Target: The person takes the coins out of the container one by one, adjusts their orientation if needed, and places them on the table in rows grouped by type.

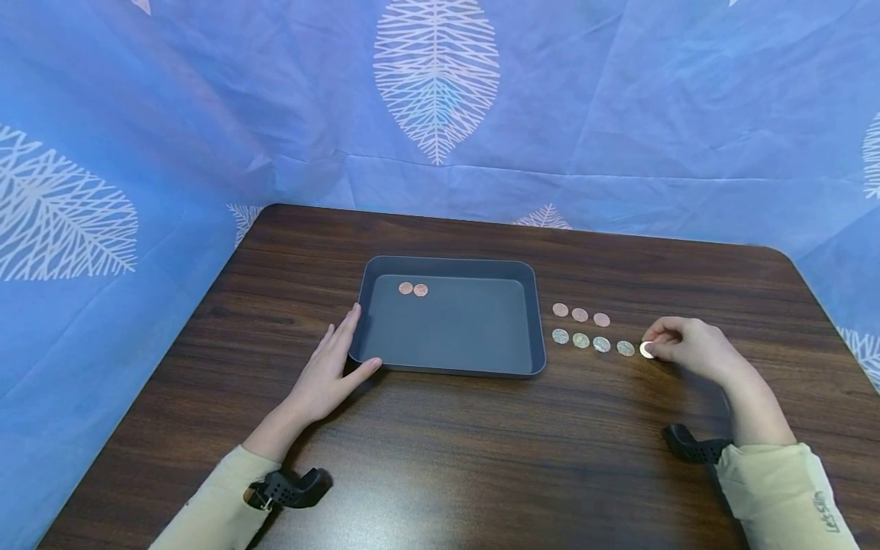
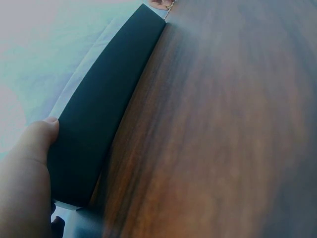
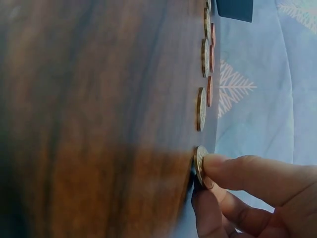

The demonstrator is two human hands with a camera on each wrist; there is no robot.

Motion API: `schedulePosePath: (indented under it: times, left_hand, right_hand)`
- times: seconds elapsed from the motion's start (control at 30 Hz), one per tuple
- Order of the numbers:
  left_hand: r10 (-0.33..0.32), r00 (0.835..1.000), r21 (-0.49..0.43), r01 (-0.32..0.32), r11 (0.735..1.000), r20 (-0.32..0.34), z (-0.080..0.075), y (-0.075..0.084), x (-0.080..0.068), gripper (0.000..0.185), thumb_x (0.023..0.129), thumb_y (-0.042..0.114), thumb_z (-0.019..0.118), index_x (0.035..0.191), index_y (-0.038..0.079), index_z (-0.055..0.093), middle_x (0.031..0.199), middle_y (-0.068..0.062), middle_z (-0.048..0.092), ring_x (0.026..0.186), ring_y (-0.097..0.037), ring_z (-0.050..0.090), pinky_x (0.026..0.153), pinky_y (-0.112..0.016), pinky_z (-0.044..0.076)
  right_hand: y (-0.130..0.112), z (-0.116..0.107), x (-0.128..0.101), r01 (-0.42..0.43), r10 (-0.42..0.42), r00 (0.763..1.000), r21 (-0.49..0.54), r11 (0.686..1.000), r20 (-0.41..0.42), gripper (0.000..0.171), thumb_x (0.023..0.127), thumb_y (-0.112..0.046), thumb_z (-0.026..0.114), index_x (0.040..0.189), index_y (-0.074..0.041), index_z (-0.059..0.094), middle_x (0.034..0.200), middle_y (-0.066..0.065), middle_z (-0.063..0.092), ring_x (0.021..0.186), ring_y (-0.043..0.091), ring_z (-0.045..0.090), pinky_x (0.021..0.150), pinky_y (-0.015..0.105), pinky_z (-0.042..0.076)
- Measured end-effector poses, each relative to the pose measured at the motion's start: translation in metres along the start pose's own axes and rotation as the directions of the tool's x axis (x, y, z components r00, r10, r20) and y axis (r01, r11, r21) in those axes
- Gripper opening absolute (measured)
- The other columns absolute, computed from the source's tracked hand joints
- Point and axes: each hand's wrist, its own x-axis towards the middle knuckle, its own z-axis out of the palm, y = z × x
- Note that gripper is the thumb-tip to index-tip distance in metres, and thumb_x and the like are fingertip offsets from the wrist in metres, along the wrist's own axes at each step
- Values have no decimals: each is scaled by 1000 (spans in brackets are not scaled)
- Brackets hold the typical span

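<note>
My right hand (image 1: 694, 350) pinches a gold-coloured coin (image 3: 199, 161) between thumb and fingers, at the right end of the nearer coin row. In the right wrist view this coin is tilted with its edge close to the tabletop. Several more coins (image 1: 580, 341) of that row lie flat to its left. Behind them is a row of three copper coins (image 1: 580, 315). With fingers spread and straight, my left hand (image 1: 326, 382) touches the near left corner of a dark grey tray (image 1: 461, 328). Two copper coins (image 1: 420, 290) lie side by side inside, toward its back left.
The tray stands on a dark wooden table (image 1: 481, 451), just left of the coin rows. A blue cloth (image 1: 550, 99) with white leaf prints hangs behind the table and along its sides. Both wrists wear black straps (image 1: 292, 489).
</note>
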Motion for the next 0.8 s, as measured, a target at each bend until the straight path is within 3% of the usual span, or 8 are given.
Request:
schedulePosePath:
  times: [0.43, 0.8]
  left_hand:
    - [0, 1000, 1, 0, 1000, -5, 0, 0, 0, 85, 94, 50, 53, 155, 17, 4, 159, -4, 8, 144, -17, 11, 116, -45, 6]
    - [-1, 1000, 2, 1, 1000, -1, 0, -1, 0, 85, 94, 48, 54, 155, 18, 2, 159, -5, 9, 144, -18, 11, 115, -46, 6]
  right_hand:
    - [0, 3, 0, 7, -7, 1000, -9, 1000, -15, 17, 93, -22, 62, 96, -6, 67, 85, 1, 62, 76, 17, 55, 65, 35, 42]
    - [-3, 4, -1, 13, -15, 999, -29, 999, -38, 10, 89, -11, 60, 91, -4, 66, 80, 2, 60, 72, 17, 54, 63, 36, 42]
